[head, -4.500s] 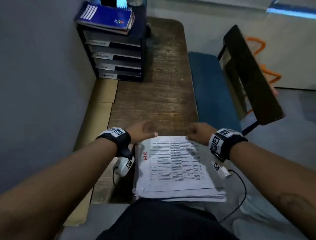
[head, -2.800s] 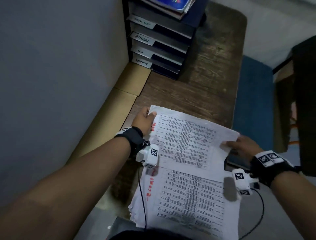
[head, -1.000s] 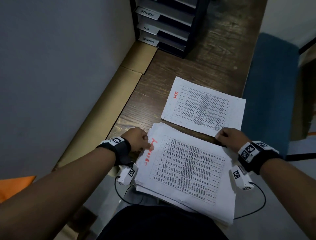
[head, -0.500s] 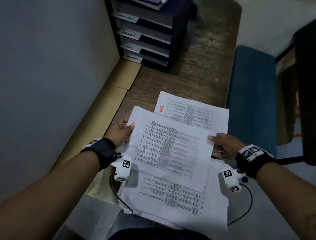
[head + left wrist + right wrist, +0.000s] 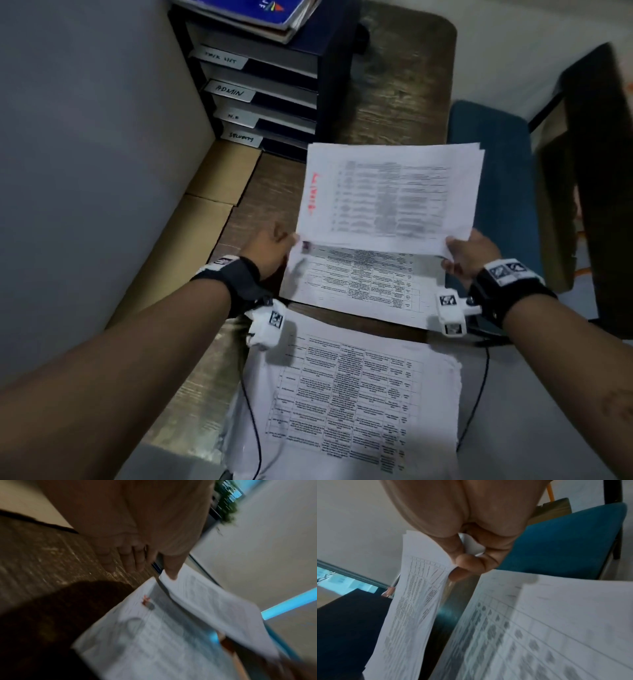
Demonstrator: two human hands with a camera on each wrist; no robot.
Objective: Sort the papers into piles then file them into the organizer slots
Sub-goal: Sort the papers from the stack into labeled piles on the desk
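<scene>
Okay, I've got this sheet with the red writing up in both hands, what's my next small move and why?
Probably lower the lifted sheet onto bare desk beyond the sheet lying flat, starting a new pile. Your left hand and right hand pinch its near corners, and its red note looks different from the flat one's, though blur hides the words.

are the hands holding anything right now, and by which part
Yes: a sheaf of printed papers with red writing, lifted above the desk. The left hand pinches its near left corner, the right hand its near right corner.
</scene>
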